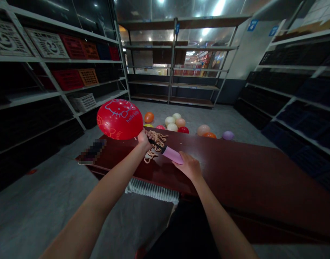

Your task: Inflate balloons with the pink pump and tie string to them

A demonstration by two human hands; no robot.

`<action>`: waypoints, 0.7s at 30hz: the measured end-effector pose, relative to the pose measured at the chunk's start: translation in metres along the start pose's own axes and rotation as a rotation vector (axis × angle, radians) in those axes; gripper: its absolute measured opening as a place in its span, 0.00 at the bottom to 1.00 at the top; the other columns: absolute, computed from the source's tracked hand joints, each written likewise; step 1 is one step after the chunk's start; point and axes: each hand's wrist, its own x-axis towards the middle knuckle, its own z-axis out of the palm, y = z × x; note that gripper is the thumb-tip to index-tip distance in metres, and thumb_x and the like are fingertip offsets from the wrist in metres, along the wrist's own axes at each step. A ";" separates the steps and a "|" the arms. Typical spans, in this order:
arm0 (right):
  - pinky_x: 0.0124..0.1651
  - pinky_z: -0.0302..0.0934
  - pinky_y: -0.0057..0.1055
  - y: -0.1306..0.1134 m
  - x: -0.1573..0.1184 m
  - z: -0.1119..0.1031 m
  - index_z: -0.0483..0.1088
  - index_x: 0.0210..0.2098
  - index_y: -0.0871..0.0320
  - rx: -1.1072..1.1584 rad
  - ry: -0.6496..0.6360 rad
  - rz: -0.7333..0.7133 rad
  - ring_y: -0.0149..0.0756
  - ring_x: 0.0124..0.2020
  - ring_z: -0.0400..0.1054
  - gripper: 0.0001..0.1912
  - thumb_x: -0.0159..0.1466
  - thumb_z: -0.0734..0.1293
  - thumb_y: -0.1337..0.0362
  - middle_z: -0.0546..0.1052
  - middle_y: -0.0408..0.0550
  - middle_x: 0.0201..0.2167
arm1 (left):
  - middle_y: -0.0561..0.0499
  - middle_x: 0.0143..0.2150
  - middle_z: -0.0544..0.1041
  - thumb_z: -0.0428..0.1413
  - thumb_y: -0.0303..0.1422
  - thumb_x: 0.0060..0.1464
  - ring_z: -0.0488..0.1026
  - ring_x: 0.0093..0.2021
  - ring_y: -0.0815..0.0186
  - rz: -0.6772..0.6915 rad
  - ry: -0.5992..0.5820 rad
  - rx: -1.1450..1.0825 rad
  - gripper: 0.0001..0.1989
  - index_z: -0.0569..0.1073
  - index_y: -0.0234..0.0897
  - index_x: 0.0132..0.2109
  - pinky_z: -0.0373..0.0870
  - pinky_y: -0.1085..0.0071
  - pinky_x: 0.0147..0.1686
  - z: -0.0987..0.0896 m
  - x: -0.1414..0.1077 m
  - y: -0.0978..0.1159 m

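Hands [144,139] [189,166] pump a red balloon [119,119] — pink pump [172,154].

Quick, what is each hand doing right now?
Left hand: closed around the neck of the red balloon, at the pump's tip.
Right hand: closed on the pink pump.

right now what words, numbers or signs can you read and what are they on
"hello kitty": white print on the red balloon, at the neck of which the left hand is closed.
"7": blue sign on the back wall.
Second blue sign to its right: too blurred to read.
Small blue tag on the back shelving post: too small to read.
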 end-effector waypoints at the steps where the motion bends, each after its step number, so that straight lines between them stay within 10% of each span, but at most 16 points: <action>1: 0.37 0.60 0.29 0.000 0.000 0.000 0.73 0.50 0.56 0.004 0.011 -0.011 0.39 0.38 0.77 0.21 0.63 0.72 0.51 0.82 0.49 0.40 | 0.60 0.16 0.50 0.46 0.31 0.67 0.47 0.13 0.74 0.002 0.006 -0.002 0.21 0.50 0.40 0.25 0.46 0.74 0.15 -0.001 0.002 0.009; 10: 0.37 0.63 0.31 0.004 -0.002 0.004 0.73 0.50 0.58 0.033 0.093 -0.068 0.40 0.36 0.77 0.20 0.64 0.71 0.52 0.83 0.50 0.40 | 0.60 0.15 0.50 0.43 0.31 0.69 0.48 0.12 0.74 0.064 0.042 0.032 0.21 0.49 0.39 0.26 0.47 0.75 0.15 0.009 0.019 0.074; 21: 0.34 0.61 0.31 0.012 0.000 0.011 0.74 0.45 0.59 -0.016 0.224 0.094 0.39 0.31 0.76 0.16 0.65 0.68 0.53 0.80 0.48 0.31 | 0.61 0.16 0.49 0.45 0.35 0.70 0.47 0.12 0.76 0.065 0.009 0.052 0.23 0.50 0.39 0.25 0.46 0.77 0.14 0.053 0.034 0.027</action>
